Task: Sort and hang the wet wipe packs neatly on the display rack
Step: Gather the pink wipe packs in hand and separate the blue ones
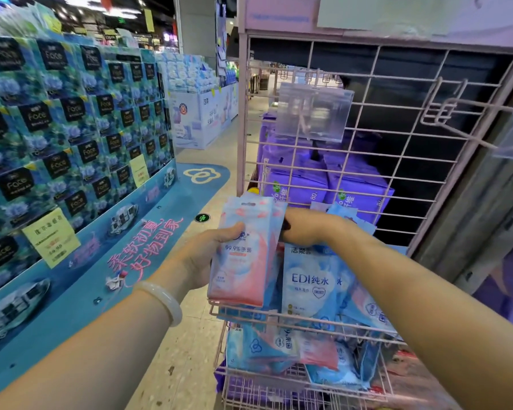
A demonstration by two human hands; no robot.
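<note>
Pink-and-blue wet wipe packs (243,255), likely soft, light and slippery, sit clasped in the left hand (208,255) beside the pink wire rack (367,161), the right hand (302,229) pinching their top edge near the hang hole, best for gripping.

Pink-and-blue wet wipe packs (246,255), thin stack, upright, "99.9%" print facing camera, hang-hole tabs at top, held above the front left corner of the pink wire display rack (332,161). Blue "EDI" pack (308,287) stands upright in the rack's wire basket, just right of the stack. More blue and pink packs (282,349) lie jumbled lower in the basket. Upper rack hooks (456,119) bare; purple packs (323,176) sit behind the grid.
</note>
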